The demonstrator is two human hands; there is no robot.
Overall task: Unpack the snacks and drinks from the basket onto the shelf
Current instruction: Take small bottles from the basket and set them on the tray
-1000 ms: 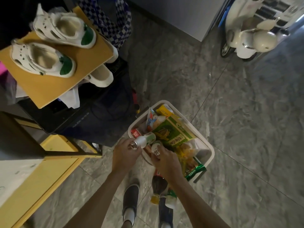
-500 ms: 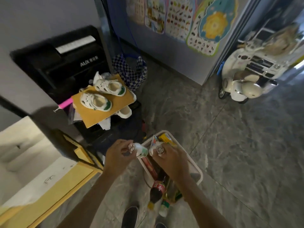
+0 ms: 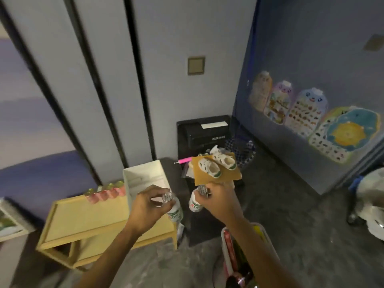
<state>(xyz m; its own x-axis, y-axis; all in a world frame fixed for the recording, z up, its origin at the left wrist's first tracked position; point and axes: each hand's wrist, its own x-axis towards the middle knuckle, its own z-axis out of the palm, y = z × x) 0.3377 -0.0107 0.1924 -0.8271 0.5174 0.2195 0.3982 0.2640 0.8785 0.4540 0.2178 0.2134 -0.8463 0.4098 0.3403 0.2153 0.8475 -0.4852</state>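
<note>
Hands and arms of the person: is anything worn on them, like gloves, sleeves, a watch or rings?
Nothing that shows. The left hand and right hand are bare, without gloves. Both forearms are uncovered all the way to the bottom edge of the picture, so no sleeve comes into view. No watch or bracelet shows at either wrist. The picture is too dim and blurred to rule out a thin ring.

Two small white drink bottles, green-red labels, foil caps: left bottle [image 3: 175,210] tilted above the yellow shelf's [image 3: 83,221] right edge, right bottle [image 3: 195,202] just beside it, past that edge. Basket [image 3: 225,254] on floor, bottom right, still holding items.
</note>
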